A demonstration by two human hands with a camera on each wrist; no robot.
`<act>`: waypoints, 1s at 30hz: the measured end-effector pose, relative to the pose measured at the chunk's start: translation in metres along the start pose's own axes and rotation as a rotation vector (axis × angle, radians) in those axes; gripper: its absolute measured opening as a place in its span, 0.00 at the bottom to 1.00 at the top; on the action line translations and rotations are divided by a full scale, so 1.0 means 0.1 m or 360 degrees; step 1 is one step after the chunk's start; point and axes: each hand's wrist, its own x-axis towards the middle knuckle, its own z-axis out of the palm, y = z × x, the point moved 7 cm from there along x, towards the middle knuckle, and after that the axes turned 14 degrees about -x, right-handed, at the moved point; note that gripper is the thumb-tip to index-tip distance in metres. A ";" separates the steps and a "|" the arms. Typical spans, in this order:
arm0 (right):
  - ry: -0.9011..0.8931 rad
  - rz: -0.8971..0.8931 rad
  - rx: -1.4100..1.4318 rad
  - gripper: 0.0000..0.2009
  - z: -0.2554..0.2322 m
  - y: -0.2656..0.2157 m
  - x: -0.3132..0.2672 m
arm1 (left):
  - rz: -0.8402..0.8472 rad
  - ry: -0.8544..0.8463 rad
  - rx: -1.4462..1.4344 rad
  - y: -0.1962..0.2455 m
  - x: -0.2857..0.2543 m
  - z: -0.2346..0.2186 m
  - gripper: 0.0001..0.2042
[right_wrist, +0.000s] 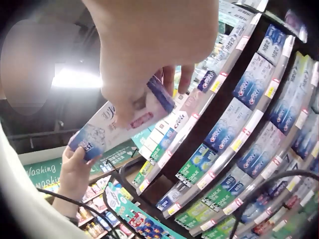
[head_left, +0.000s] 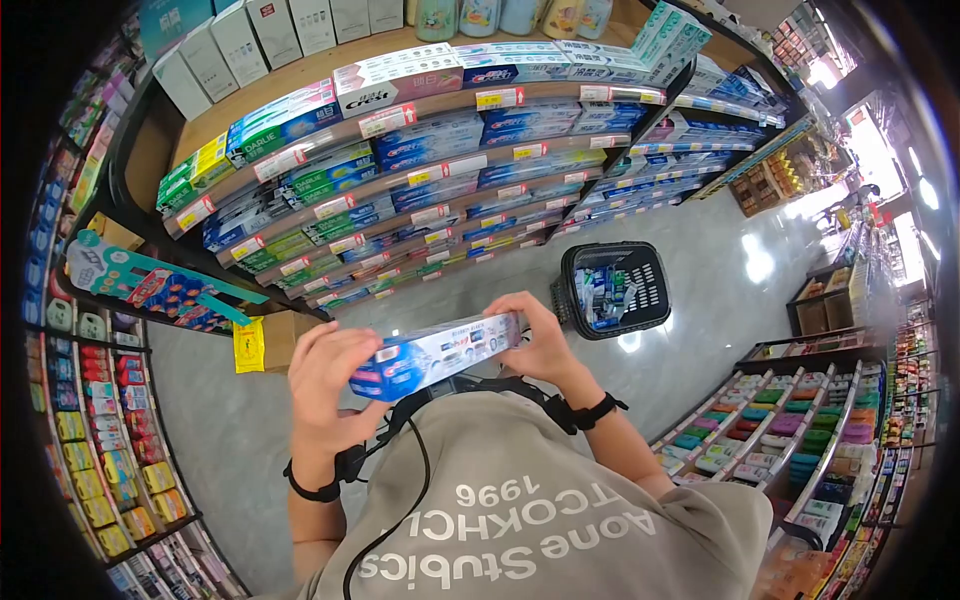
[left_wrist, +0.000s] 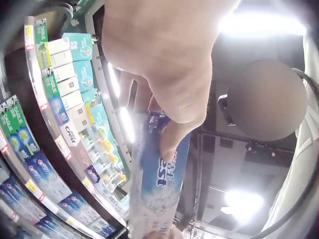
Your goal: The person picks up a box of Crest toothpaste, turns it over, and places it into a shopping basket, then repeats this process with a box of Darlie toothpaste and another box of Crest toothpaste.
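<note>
A long blue and white Crest toothpaste box [head_left: 440, 357] is held level in front of the person's chest. My left hand [head_left: 328, 382] grips its blue end, fingers over the top and thumb beneath. At the other end, my right hand [head_left: 541, 343] grips the box between thumb and fingers. In the left wrist view the left thumb lies across the printed face of the toothpaste box [left_wrist: 162, 172]. The right wrist view shows both hands on the toothpaste box [right_wrist: 94, 137], one at each end.
Ahead, a tiered shelf [head_left: 420, 170] carries rows of toothpaste boxes with price tags. A black basket [head_left: 617, 325] with several packs inside stands on the grey floor [head_left: 490, 270]. To the left are a teal display sign [head_left: 150, 285] and a yellow bag [head_left: 250, 346]; more shelves flank both sides.
</note>
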 end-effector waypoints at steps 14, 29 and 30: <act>-0.0487 0.0356 0.0316 0.29 0.69 0.15 -0.12 | 0.0007 0.0031 -0.0232 0.20 0.24 0.42 0.33; -0.0330 0.0452 0.0041 0.30 0.35 0.31 -0.10 | -0.0435 0.0125 -0.0298 -0.29 0.17 0.28 0.31; -0.0350 0.0487 0.0053 0.32 0.28 0.30 -0.09 | -0.0506 0.0106 -0.0327 -0.40 0.15 0.22 0.31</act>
